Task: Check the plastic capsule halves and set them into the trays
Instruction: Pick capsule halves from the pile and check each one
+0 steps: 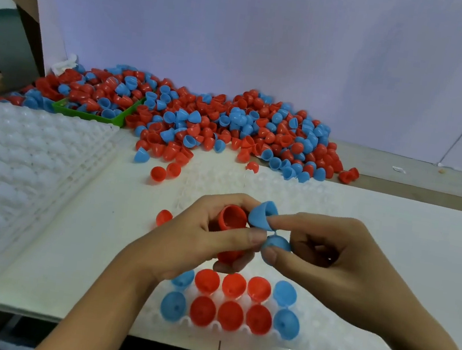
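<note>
Hands at mid-table, above the near tray. Left hand (208,240): fingers curled round red capsule halves (232,219), the upper one open end up. Right hand (330,263): thumb and fingers pinching two blue capsule halves (262,216), one above the other, touching the left hand's thumb. Clear tray (349,339) at the table's front edge: two rows of five halves seated, blue at each end, three red between. Loose pile of red and blue halves (216,122) along the back wall, partly over a green bin (119,119). Stack of white trays (18,159) at left.
</note>
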